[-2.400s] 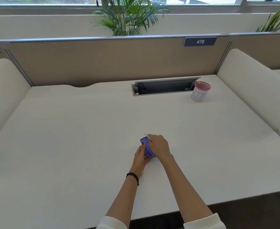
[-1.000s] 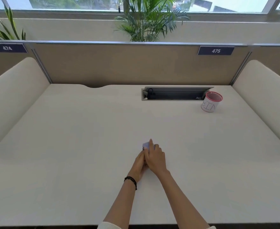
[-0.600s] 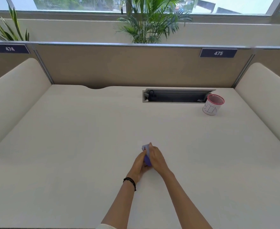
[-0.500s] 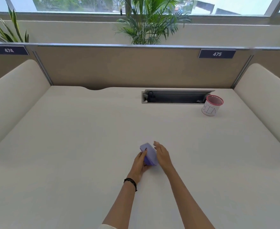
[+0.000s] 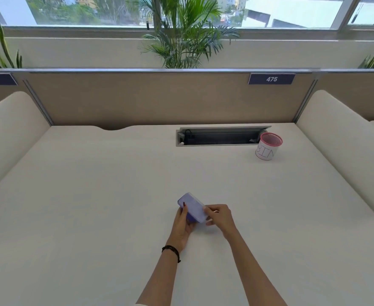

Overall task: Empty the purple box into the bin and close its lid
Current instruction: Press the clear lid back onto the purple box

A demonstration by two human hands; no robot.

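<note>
Left grip [image 5: 182, 224]: closed around the box [image 5: 192, 208] from its left side and underneath; a black band [image 5: 171, 250] sits on the wrist.
Right grip [image 5: 220, 217]: fingertips pinch the box's near right corner.
Box: purple, held between both grips just above the tabletop [image 5: 93, 195], tilted, pale lid face toward the camera.
Lid state: cannot tell whether latched.
Bin [image 5: 267, 146]: pink-rimmed cup marked BIN, upright, well apart from the grips, far right, just beside the cable slot [image 5: 219, 136].
</note>
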